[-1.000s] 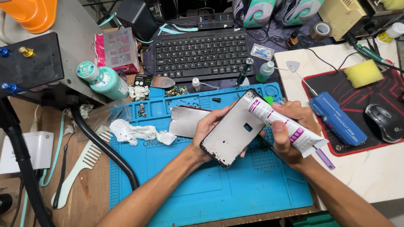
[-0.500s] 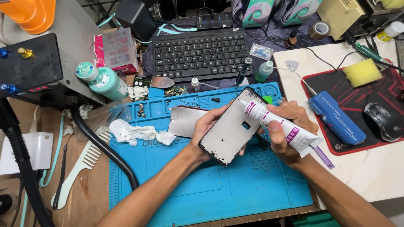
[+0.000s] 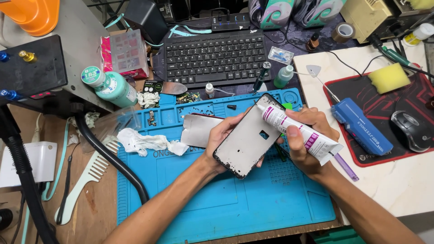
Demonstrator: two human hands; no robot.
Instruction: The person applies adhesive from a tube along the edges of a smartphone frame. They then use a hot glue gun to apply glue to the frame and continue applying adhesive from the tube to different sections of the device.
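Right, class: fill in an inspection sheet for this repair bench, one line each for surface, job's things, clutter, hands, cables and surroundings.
Surface: blue work mat on a wooden bench.
Job's things: phone frame, inner side up; white glue tube, nozzle at its top edge.
Clutter: crumpled tissue, comb, green bottle.
Hands: left hand holds the frame; right hand grips the tube.
Cables: black hose crosses the mat's corner.
Surroundings: keyboard, mouse, yellow sponge.
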